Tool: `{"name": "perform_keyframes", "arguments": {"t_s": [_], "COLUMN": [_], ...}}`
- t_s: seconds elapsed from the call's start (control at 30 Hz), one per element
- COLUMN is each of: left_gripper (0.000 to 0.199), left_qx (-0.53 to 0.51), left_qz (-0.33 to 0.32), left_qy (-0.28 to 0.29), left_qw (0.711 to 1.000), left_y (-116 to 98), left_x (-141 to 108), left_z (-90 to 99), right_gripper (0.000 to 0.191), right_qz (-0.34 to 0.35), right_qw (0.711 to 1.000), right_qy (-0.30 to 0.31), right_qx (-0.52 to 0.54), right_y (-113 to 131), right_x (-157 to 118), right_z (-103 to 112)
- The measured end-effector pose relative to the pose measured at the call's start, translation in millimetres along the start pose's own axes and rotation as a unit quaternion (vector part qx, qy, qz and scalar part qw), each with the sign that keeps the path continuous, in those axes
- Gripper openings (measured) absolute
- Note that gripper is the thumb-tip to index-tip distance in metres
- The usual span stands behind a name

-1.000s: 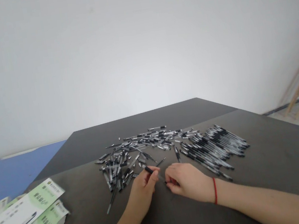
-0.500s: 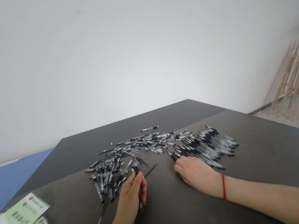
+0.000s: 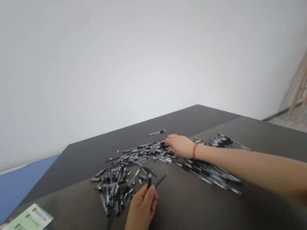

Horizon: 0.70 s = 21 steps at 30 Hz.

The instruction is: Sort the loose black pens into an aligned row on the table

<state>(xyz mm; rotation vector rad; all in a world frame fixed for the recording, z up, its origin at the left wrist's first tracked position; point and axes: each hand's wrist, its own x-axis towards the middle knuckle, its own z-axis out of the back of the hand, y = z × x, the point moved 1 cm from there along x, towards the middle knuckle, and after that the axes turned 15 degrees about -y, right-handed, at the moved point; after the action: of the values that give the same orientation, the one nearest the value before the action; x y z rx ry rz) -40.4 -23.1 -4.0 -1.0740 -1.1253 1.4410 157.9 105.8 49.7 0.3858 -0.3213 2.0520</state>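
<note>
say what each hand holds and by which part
The left hand pinches a pen piece just below its exposed dark end; whether the right hand holds anything cannot be told.

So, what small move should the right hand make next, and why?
Perhaps the right hand should pinch one piece from the scattered pens: its fingertips are at their far side, while the left hand holds a dark pen piece. Whether the fingertips grip anything is hidden.
</note>
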Motion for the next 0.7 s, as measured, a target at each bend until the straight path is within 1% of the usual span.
{"name": "perform_keyframes", "arguments": {"t_s": [0.1, 0.17, 0.23, 0.3, 0.4, 0.5, 0.6, 0.7], "left_gripper": [0.044, 0.045, 0.045, 0.044, 0.044, 0.044, 0.041, 0.037], "left_qx": [-0.013, -0.022, -0.025, -0.019, 0.009, 0.038, 0.062, 0.107], "left_qz": [0.005, 0.001, -0.009, -0.021, -0.042, -0.060, -0.082, -0.120], "left_qy": [0.012, 0.023, 0.035, 0.037, 0.042, 0.045, 0.041, 0.044], "left_qw": [1.000, 0.999, 0.999, 0.999, 0.998, 0.996, 0.994, 0.986], "left_y": [4.3, 8.8, 13.8, 18.6, 23.7, 24.3, 18.0, 7.3], "left_x": [0.7, 0.7, 0.3, -0.2, -0.4, -1.1, -4.1, -8.3], "left_z": [-0.3, -0.7, -1.2, -1.4, -1.2, -0.7, -0.3, 0.3], "right_gripper": [0.028, 0.032, 0.033, 0.033, 0.033, 0.032, 0.031, 0.024], "right_qz": [-0.024, -0.040, -0.054, -0.066, -0.080, -0.080, -0.063, -0.025], "right_qw": [0.999, 0.998, 0.996, 0.993, 0.988, 0.986, 0.990, 0.995], "right_qy": [0.012, 0.030, 0.058, 0.089, 0.123, 0.137, 0.126, 0.099], "right_qx": [-0.018, -0.030, -0.039, -0.044, -0.047, -0.041, -0.020, 0.017], "right_y": [-16.3, -25.6, -32.6, -37.4, -40.1, -36.7, -26.4, -8.4], "right_x": [67.7, 101.2, 123.9, 137.9, 147.8, 146.6, 132.1, 103.8], "right_z": [-27.1, -44.9, -60.0, -71.4, -80.9, -80.1, -68.6, -50.0]}}
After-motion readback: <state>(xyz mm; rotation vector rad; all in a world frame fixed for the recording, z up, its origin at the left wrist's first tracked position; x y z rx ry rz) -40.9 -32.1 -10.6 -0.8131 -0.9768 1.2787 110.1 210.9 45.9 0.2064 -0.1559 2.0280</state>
